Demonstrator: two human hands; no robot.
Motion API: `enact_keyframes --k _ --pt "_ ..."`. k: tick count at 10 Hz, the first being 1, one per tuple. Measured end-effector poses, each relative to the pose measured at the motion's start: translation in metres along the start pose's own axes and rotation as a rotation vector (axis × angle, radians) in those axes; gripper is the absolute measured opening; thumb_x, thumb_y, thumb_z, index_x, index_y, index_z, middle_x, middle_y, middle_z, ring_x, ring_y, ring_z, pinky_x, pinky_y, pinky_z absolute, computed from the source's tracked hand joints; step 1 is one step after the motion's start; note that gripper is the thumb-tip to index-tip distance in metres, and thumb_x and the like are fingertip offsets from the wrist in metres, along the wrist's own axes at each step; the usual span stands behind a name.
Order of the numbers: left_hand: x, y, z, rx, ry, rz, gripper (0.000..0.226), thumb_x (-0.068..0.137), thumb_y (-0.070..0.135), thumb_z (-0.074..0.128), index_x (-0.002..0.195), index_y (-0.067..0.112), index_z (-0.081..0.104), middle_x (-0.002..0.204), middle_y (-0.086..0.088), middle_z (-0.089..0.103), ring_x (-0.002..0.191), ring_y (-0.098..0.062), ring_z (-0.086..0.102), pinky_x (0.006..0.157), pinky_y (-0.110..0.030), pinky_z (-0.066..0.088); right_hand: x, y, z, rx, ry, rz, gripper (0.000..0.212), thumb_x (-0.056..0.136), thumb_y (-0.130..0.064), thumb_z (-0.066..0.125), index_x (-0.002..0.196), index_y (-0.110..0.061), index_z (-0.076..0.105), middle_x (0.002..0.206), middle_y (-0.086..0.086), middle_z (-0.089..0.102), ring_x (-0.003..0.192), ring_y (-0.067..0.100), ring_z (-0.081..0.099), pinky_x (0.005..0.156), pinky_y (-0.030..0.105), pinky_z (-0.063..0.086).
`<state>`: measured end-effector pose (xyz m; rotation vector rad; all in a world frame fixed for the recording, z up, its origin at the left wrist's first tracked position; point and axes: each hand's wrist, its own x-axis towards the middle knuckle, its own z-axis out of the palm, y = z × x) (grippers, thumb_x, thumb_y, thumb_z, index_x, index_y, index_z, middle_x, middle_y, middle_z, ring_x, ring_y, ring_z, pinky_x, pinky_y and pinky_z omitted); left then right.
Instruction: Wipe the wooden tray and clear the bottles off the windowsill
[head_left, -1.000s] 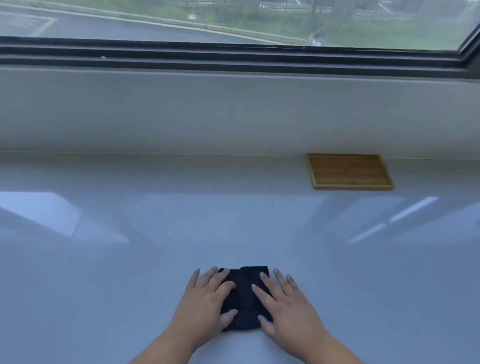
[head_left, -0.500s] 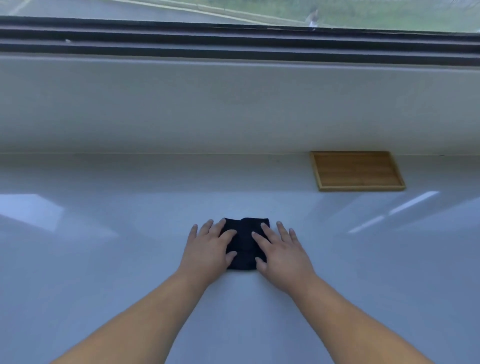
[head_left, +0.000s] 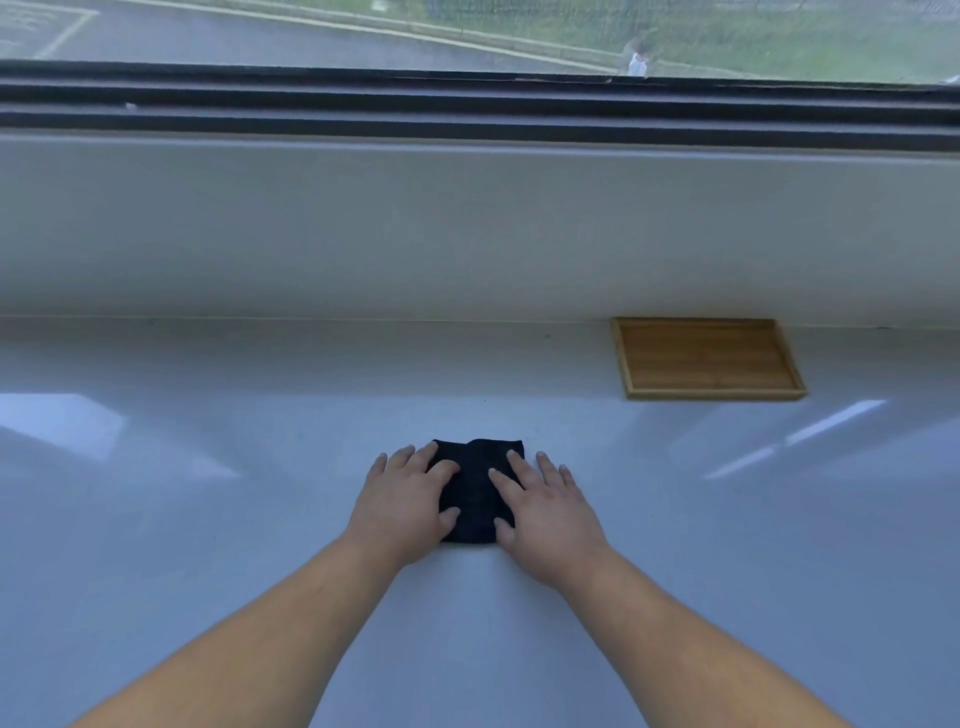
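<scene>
Beneath a wide window, on a glossy white windowsill (head_left: 208, 519), the left hand (head_left: 402, 506) and right hand (head_left: 545, 512) press spread fingers flat on a soft, light, folded black cloth (head_left: 475, 493), best pinched at its edges, while the stiff rectangular wooden tray (head_left: 706, 358) sits at the far right edge against the wall.

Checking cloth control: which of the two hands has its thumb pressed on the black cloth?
Both: left hand and right hand each rest thumb and inner fingers on the folded black cloth; neither differs.

A dark window frame (head_left: 467, 111) runs across the top. Beyond the glass lie a grey road (head_left: 234, 36) and grass (head_left: 805, 47)
</scene>
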<state>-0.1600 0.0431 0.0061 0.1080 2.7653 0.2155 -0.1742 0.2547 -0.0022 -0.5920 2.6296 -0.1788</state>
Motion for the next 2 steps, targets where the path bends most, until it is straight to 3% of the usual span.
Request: enact_keyframes --k 2 --pt "-0.011 0.011 -0.022 -0.057 0.083 -0.056 0.087 0.087 0.086 0.02 0.156 0.036 0.035 0.168 0.003 0.026 0.154 -0.024 0.019 0.125 -0.049 0.015 -0.006 -0.007 -0.033 0.108 0.153 0.034 0.074 0.096 -0.07 0.019 0.161 -0.036 0.018 0.171 0.001 0.016 0.157 0.029 0.005 0.127 0.047 0.006"
